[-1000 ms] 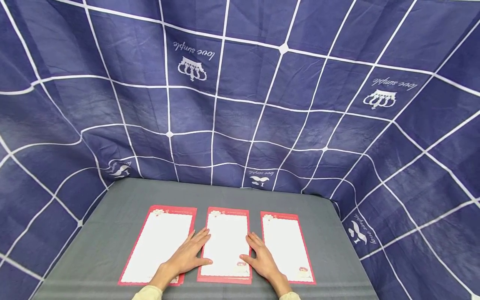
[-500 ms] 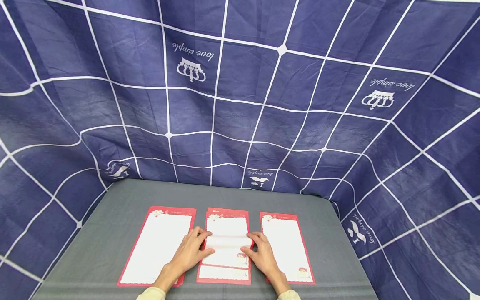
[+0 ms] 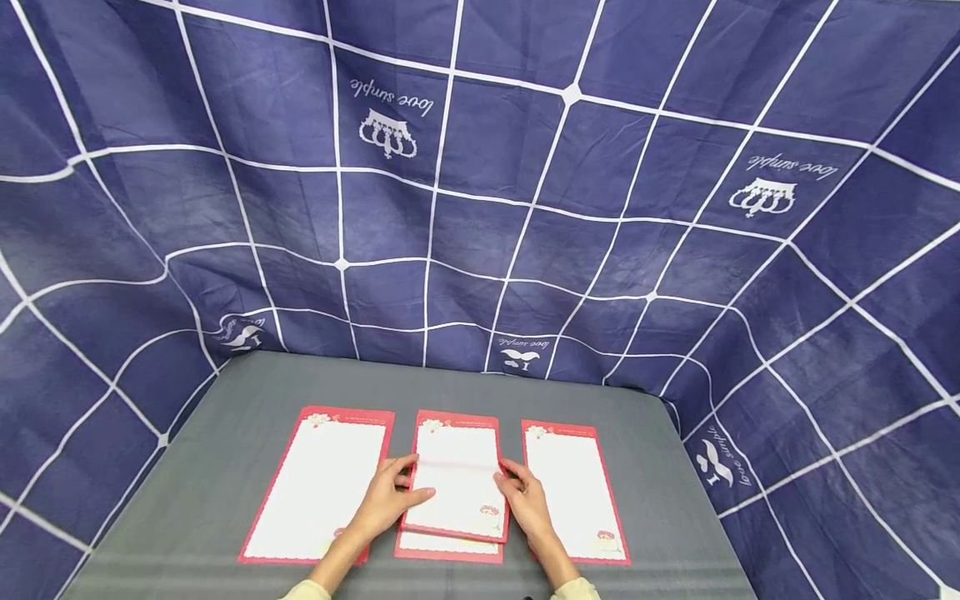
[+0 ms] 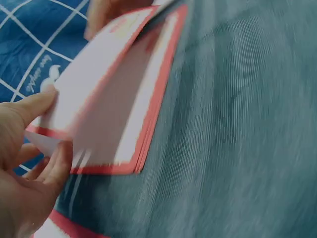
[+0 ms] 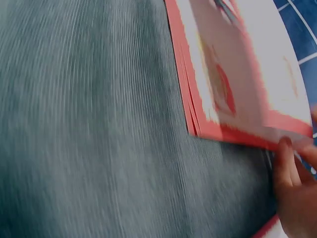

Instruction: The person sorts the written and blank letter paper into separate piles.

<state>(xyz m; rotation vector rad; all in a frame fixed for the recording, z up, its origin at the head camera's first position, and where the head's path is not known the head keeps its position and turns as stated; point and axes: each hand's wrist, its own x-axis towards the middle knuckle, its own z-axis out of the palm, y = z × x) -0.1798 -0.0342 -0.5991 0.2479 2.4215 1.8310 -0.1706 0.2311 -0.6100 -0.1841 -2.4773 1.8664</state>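
Observation:
A white paper sheet with a red border (image 3: 457,492) is raised off the middle stack of like sheets (image 3: 450,553) in the head view. By its left edge my left hand (image 3: 386,500) pinches it, thumb on top and fingers beneath. My right hand (image 3: 528,504) grips the opposite edge. From the left wrist, the lifted sheet (image 4: 81,84) bends up at an angle above the stack (image 4: 138,148), with the left hand (image 4: 29,173) at its edge. The right wrist view is blurred; there the right hand (image 5: 297,193) holds the sheet's edge (image 5: 292,124).
Similar red-bordered sheets lie on either side: a left pile (image 3: 318,492) and a right one (image 3: 573,492). All rest on a grey cloth-covered table (image 3: 187,500). Blue curtain with white grid lines (image 3: 480,233) surrounds the table at the back and sides.
Earlier both hands lay along the middle stack's sides. The top sheet then bowed and slid toward me; now it is lifted, with both hands holding its edges.

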